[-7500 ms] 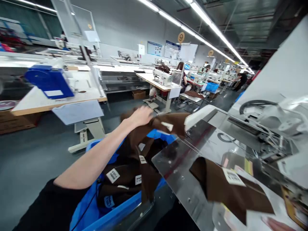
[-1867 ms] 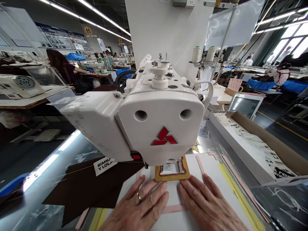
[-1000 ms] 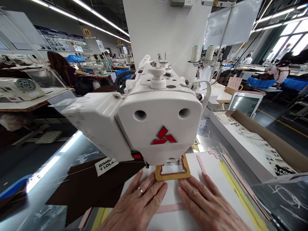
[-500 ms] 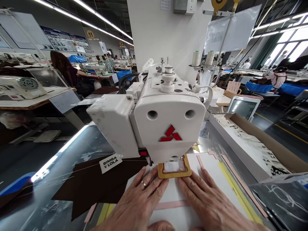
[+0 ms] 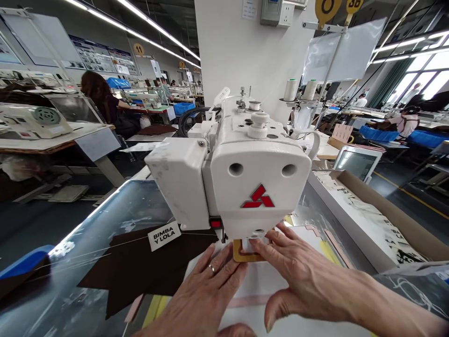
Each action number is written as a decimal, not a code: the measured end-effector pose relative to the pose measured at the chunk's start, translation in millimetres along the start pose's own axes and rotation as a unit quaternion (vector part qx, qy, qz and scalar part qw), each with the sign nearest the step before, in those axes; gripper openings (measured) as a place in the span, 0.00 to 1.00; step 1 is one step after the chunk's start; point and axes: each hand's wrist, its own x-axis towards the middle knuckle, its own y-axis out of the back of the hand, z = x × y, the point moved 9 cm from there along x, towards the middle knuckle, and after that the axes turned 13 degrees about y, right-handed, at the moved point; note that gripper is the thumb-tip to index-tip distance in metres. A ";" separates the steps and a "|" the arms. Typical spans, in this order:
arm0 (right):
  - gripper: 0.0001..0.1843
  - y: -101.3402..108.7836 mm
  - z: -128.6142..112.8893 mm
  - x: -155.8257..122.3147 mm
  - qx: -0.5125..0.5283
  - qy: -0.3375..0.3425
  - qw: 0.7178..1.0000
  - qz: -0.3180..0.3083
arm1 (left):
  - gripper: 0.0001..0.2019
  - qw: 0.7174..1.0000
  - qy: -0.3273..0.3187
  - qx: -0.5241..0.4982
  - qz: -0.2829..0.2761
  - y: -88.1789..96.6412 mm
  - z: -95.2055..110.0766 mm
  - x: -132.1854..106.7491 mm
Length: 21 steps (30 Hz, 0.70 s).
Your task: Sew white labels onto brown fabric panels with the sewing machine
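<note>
My left hand (image 5: 213, 290) lies flat with fingers spread on white fabric (image 5: 250, 281), its fingertips at the left side of a yellow frame (image 5: 242, 255) under the sewing machine head (image 5: 259, 182). Over the right part of that frame reaches my right hand (image 5: 294, 262), thumb apart and fingers stretched forward. Its fingers hide that side of the frame. Pink and yellow strips run along the fabric's surroundings. To the left, dark brown fabric (image 5: 143, 267) lies on the table, bearing a white label (image 5: 164, 235) printed BIMBA Y LOLA.
A long cardboard box (image 5: 372, 220) of labels stands at the right, with a tablet (image 5: 358, 161) behind it. Two thread cones (image 5: 291, 90) stand at the back right. Loose threads lie at lower right. A co-worker (image 5: 98, 98) sits at another machine on the left.
My right hand has moved forward and leftward from beside the yellow frame to over its right part. My left hand stays nearly in place. The camera view has shifted slightly.
</note>
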 end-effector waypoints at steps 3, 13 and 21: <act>0.46 1.9 7.4 5.2 0.040 -0.021 0.999 -0.005 | 0.47 1.000 0.017 0.002 -0.026 3.4 2.0 -0.9; 0.46 -7.4 16.0 1.1 0.070 -0.035 0.997 0.002 | 0.50 0.997 0.047 -0.030 -0.045 12.6 2.3 2.7; 0.43 -7.5 21.3 3.6 0.026 -0.005 1.000 0.004 | 0.49 0.999 0.036 -0.024 -0.033 19.5 4.0 1.6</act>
